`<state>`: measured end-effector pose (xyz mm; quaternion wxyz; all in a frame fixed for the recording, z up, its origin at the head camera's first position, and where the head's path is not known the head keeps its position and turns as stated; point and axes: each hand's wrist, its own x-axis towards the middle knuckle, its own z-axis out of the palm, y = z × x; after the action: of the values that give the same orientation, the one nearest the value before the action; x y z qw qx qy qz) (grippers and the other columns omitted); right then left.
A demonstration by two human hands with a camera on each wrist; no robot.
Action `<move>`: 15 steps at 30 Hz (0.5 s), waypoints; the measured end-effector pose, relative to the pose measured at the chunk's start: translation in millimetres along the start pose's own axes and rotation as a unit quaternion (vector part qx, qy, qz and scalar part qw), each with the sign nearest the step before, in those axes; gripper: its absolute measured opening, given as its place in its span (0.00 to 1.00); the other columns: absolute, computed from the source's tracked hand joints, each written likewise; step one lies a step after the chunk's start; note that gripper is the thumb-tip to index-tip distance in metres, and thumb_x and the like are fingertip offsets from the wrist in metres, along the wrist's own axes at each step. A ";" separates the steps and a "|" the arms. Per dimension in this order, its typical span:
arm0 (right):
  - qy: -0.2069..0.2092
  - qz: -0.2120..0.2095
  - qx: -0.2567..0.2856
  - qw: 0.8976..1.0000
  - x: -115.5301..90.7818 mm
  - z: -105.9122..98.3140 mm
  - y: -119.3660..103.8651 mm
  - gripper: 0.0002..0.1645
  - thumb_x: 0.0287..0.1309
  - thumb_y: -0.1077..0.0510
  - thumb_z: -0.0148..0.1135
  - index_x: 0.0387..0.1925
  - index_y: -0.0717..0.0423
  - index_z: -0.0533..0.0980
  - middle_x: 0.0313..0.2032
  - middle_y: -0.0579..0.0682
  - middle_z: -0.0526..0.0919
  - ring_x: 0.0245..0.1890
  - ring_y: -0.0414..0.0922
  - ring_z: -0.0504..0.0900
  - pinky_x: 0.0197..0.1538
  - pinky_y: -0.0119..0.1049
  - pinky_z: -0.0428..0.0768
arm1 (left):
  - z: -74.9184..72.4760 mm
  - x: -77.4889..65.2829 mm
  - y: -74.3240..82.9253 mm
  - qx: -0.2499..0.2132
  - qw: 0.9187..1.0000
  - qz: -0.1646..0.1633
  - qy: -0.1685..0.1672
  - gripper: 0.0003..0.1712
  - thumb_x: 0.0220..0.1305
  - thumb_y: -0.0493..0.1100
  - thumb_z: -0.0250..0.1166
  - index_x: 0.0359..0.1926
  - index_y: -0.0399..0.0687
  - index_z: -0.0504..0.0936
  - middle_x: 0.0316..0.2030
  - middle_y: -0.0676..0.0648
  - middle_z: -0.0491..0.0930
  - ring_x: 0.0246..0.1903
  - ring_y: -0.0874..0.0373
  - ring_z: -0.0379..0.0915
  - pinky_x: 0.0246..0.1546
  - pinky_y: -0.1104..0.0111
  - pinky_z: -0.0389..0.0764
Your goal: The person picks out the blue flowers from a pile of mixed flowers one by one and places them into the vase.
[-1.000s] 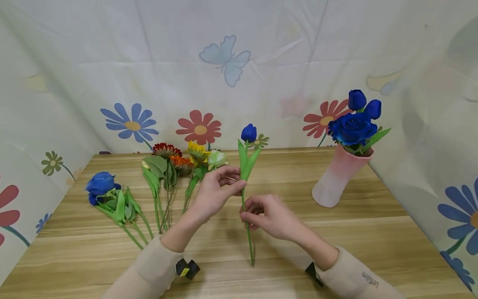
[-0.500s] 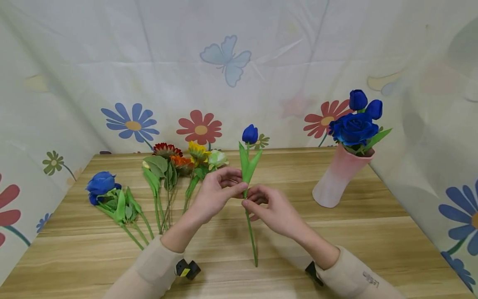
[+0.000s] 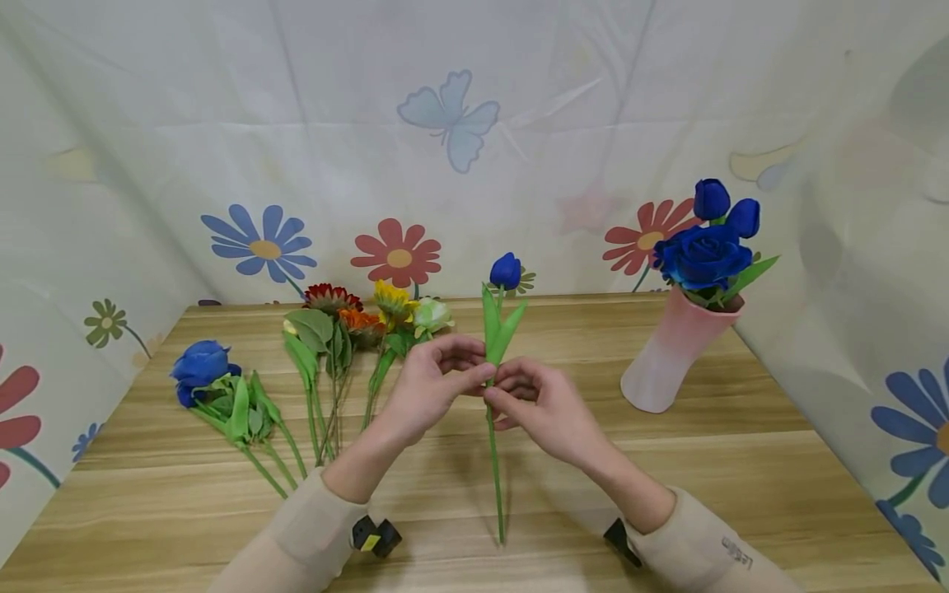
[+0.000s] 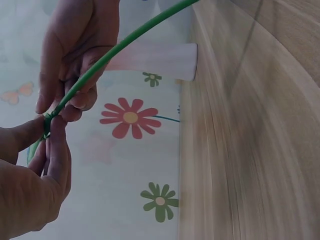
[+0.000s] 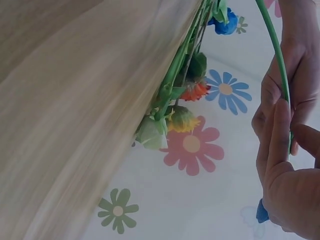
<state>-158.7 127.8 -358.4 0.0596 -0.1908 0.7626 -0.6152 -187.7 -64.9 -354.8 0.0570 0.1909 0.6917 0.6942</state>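
Both hands (image 3: 436, 380) (image 3: 549, 410), side by side, pinch the blue tulip (image 3: 505, 336)

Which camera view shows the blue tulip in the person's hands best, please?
The head view: the blue tulip shows bloom, leaves and stem, with only the gripped part covered. The left wrist view shows mainly stem; the right wrist view, stem and a small blue patch, apparently bloom.
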 end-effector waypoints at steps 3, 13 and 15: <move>-0.003 0.008 0.012 1.000 0.2 -0.7 -0.7 0.13 0.71 0.63 0.63 0.51 0.68 0.76 0.38 0.58 0.84 0.36 0.50 0.87 0.40 0.50 0.86 | 0.2 -0.3 -0.3 0.003 1.000 0.006 -0.009 0.14 0.68 0.33 0.69 0.53 0.34 0.82 0.41 0.40 0.82 0.41 0.51 0.81 0.41 0.59 0.86; -0.014 0.011 0.006 1.000 -0.2 -4.8 -1.6 0.13 0.67 0.66 0.65 0.49 0.70 0.74 0.37 0.59 0.84 0.33 0.53 0.86 0.37 0.45 0.87 | 1.1 -1.0 -0.6 0.012 0.999 0.015 -0.031 0.14 0.69 0.34 0.69 0.53 0.34 0.82 0.42 0.40 0.82 0.40 0.51 0.81 0.42 0.60 0.86; -0.015 0.012 0.006 1.000 -0.6 -5.4 -1.7 0.14 0.67 0.66 0.66 0.49 0.71 0.74 0.37 0.59 0.84 0.33 0.53 0.86 0.37 0.45 0.87 | 1.6 -1.2 -0.2 0.014 0.999 0.016 -0.032 0.14 0.69 0.33 0.68 0.54 0.34 0.82 0.42 0.40 0.82 0.40 0.50 0.81 0.42 0.60 0.86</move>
<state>-159.5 132.6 -355.5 0.0793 -0.1908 0.7600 -0.6162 -186.1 -63.9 -355.3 0.0650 0.2244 0.6964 0.6786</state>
